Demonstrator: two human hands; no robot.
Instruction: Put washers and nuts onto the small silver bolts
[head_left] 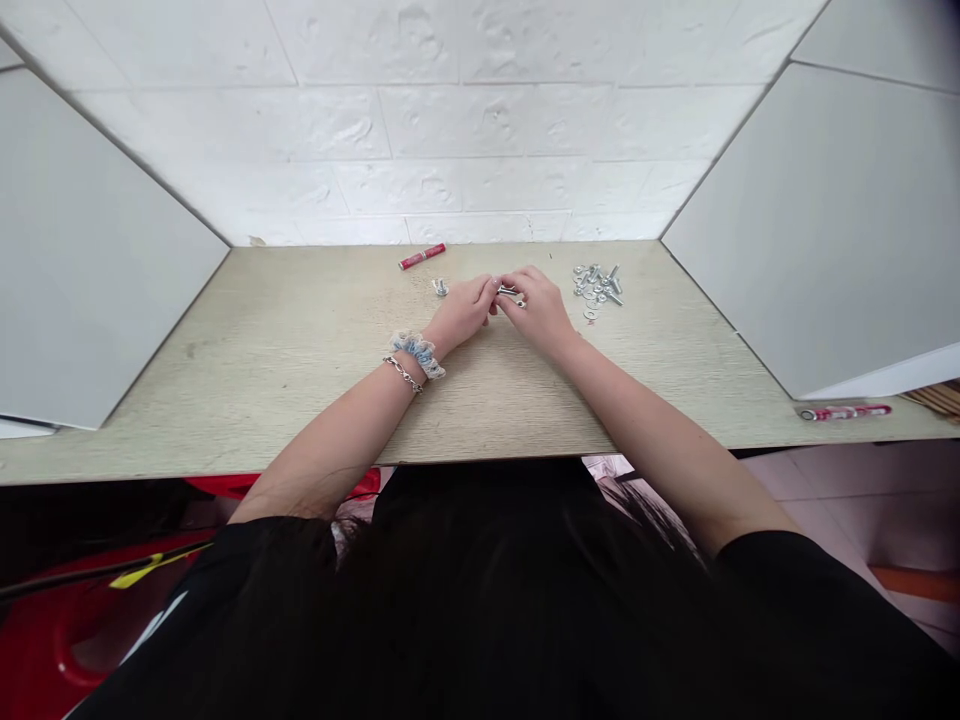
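Observation:
Both my hands meet at the far middle of the wooden table (300, 350). My left hand (466, 310), with a scrunchie and a chain bracelet on the wrist, has its fingers pinched together at one end of a small metal bolt (511, 293). My right hand (538, 305) is closed on the other end of that bolt. Just left of my left hand lies a single metal piece (440, 288). To the right of my right hand sits a pile of bolts, nuts and washers (598, 285).
A red pen-like tube (421, 257) lies near the back wall. Another red and white tool (844, 411) rests at the table's right front edge. White side panels (825, 220) close in the table on both sides. Red objects (67, 620) sit under the table at left.

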